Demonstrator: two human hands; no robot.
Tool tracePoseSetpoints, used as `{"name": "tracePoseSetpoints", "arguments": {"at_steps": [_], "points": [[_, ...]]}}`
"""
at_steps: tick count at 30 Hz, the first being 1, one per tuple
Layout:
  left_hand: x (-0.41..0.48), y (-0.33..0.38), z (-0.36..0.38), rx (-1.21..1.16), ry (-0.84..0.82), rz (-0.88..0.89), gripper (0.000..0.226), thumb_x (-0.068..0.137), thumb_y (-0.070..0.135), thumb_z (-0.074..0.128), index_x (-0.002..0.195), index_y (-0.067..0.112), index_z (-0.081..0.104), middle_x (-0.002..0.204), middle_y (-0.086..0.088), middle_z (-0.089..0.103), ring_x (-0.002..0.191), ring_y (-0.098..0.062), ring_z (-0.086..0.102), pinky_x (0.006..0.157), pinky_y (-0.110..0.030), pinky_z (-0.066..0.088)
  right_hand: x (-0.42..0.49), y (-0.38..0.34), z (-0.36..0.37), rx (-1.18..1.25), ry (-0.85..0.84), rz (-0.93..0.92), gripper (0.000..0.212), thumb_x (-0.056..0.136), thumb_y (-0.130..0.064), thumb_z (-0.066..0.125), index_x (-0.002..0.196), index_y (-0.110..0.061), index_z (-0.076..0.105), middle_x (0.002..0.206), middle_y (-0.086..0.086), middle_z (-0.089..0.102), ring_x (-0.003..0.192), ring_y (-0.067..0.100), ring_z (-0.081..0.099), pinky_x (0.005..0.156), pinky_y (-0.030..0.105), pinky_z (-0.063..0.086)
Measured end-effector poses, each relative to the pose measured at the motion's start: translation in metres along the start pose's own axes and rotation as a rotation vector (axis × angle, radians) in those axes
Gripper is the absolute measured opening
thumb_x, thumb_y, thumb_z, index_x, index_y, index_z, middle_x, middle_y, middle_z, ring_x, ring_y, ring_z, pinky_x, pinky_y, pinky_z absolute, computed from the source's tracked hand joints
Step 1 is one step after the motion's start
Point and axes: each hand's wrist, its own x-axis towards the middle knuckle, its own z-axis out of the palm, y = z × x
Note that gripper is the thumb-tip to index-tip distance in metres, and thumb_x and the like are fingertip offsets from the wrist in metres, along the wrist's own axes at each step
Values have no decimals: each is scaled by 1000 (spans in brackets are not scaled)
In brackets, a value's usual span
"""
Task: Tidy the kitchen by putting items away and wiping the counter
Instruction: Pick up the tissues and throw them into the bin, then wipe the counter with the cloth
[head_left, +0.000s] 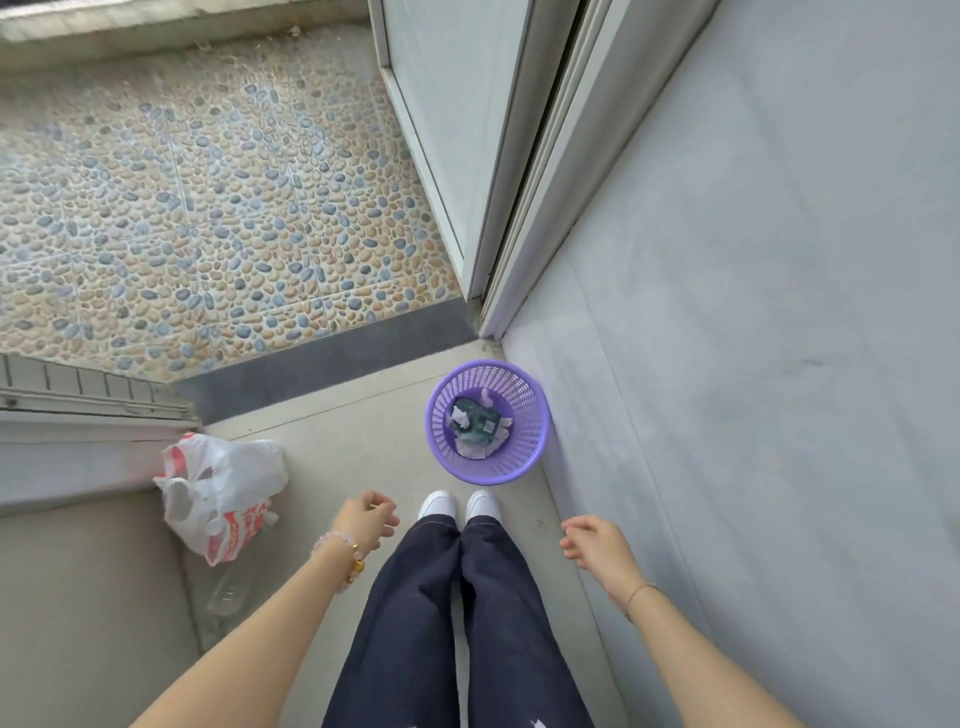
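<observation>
Head view, downward, read left to right with the bin as landmark.

Far left of the bin, against a low ledge, a white-and-red bag (218, 488) slumps on the floor (343, 447). A clear bottle (231, 592) lies on its side just below the bag, nearer the person. Between bag and bin, the left hand (366, 519) hangs in the air, fingers loosely curled, holding nothing. A beaded bracelet (340, 551) sits on its wrist. The shoes (439, 506) stand just short of the bin.

The bin (527, 400), a purple lattice basket, stands upright on the floor in the corner by the door frame (498, 156). Rubbish (475, 423), crumpled paper and a dark packet, lies at its bottom, well under the rim. Right of the bin, the right hand (592, 543) is likewise empty and slack-fingered, close to the wall (779, 312).

Judgement: the disposal step appears complete, and the counter is out of view, so wiping is presumably not yet done.

Hazards:
- The bottle is clear and low against the floor, so a step back towards the bag could land on it and roll the foot.
- The bin is light and near the toes, so a careless turn could tip it and spill the rubbish.
- The bag and bottle could be overlooked, which would leave the floor untidy.
</observation>
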Motion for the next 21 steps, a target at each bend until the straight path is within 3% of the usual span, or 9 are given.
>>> {"name": "tracePoseSetpoints", "arguments": {"at_steps": [7, 9, 14, 16, 19, 21], "points": [[-98, -45, -44, -55, 21, 30, 16, 91, 10, 42, 92, 7, 58, 83, -10, 64, 75, -21, 59, 62, -28, 45, -89, 27, -21, -103, -16, -9, 17, 88, -6, 46, 91, -8, 63, 68, 4, 63, 55, 12, 55, 47, 13, 38], [-116, -60, -49, -92, 24, 35, 15, 90, 8, 43, 89, 8, 58, 83, -10, 64, 74, -22, 58, 62, -28, 45, -105, 34, -22, -93, -8, 1, 17, 90, -5, 45, 85, -11, 60, 68, 5, 61, 56, 13, 53, 48, 19, 38], [-135, -102, -56, -209, 33, -2, 16, 88, -3, 46, 79, -1, 59, 68, -17, 60, 62, -25, 54, 59, -27, 42, -119, 48, -32, -117, 17, 5, 17, 86, 6, 51, 76, -4, 61, 55, 5, 61, 45, 11, 56, 41, 15, 44], [-139, -115, -57, -183, 76, 8, 11, 82, -3, 55, 76, -6, 63, 57, -13, 63, 61, -25, 56, 59, -27, 44, -120, 48, -34, -208, 9, -11, 18, 82, 4, 56, 71, -9, 64, 53, -2, 64, 55, 9, 60, 47, 10, 43], [-142, -124, -58, -150, 134, 43, 15, 73, 0, 60, 60, 4, 66, 45, 2, 64, 59, -22, 61, 56, -18, 47, -117, 35, -32, -333, -44, -87, 24, 79, -2, 60, 62, -18, 63, 61, -5, 65, 69, 12, 61, 53, 5, 41], [-137, -132, -59, -181, 158, 19, 22, 76, -3, 56, 57, 6, 63, 45, -1, 63, 56, -23, 60, 58, -24, 49, -112, 24, -31, -411, -50, -153, 23, 78, -2, 62, 62, -19, 63, 61, -7, 65, 69, 12, 62, 55, 6, 42]]}}
